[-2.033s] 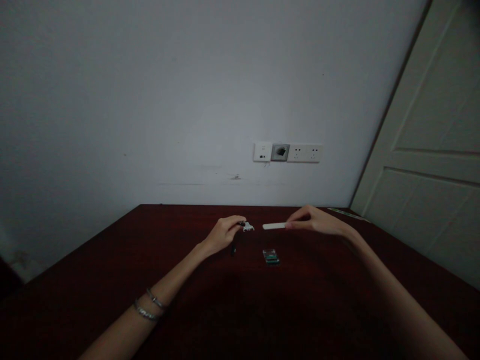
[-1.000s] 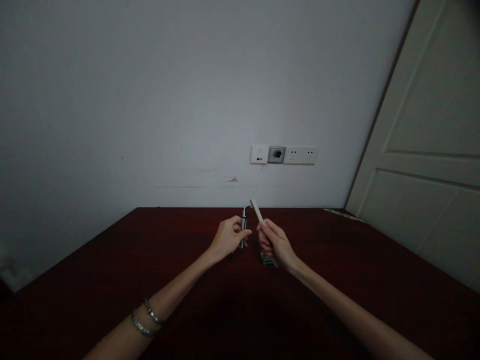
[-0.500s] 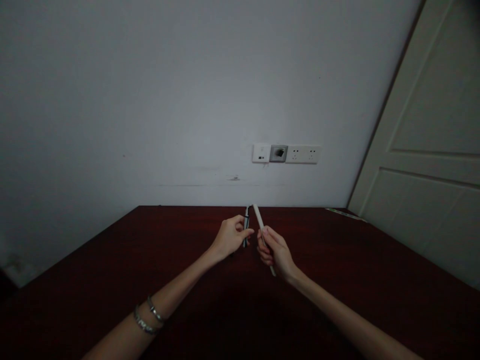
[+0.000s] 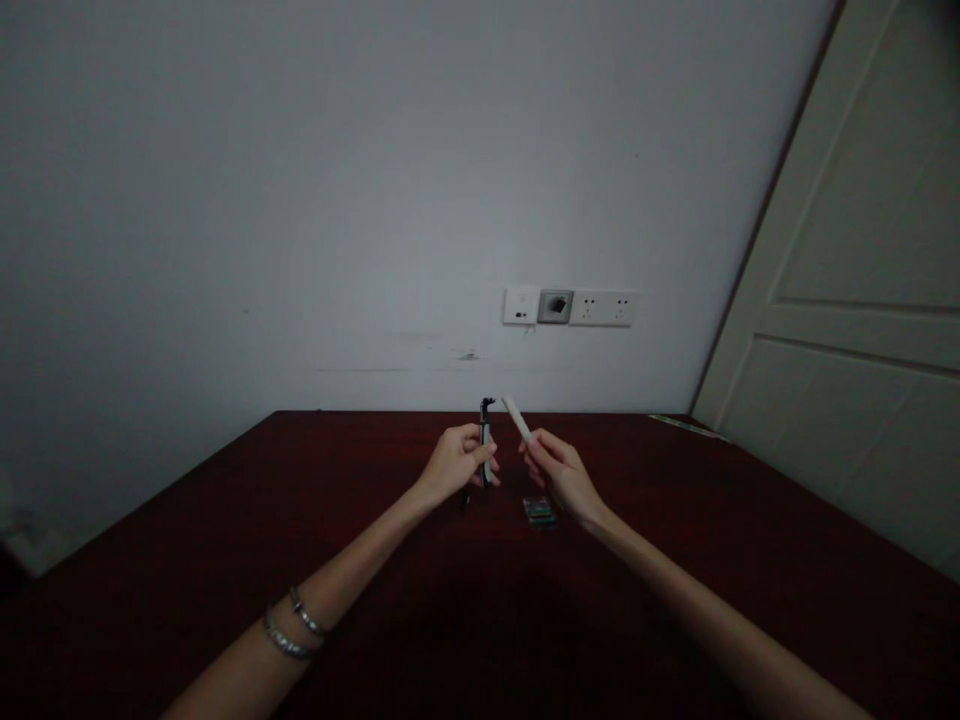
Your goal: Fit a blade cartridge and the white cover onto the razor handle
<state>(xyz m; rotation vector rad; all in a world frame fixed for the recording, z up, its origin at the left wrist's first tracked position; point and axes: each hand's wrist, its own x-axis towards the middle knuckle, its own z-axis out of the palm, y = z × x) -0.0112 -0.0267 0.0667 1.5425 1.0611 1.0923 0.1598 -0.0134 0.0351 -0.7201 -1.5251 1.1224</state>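
Both my hands are raised a little above a dark red table (image 4: 225, 560). My left hand (image 4: 454, 468) is closed on a small dark stick-like piece (image 4: 486, 420) that stands upright, its top above my fingers. My right hand (image 4: 564, 476) pinches a white slim stick (image 4: 517, 418) that tilts up and to the left, its tip close beside the dark piece. Whether the two touch I cannot tell. A small clear box with greenish contents (image 4: 540, 512) lies on the table just under my right hand. A tiny dark bit (image 4: 466, 497) lies below my left hand.
A white wall rises behind the table with a row of sockets (image 4: 570, 307). A pale door (image 4: 862, 330) stands at the right. A thin light strip (image 4: 686, 424) lies at the table's far right corner. Two bracelets (image 4: 296, 625) circle my left wrist.
My right hand brought the white stick from far right in beside the dark piece, lowered it, then raised it again. My left hand turned its dark piece upright and lifted it slightly.
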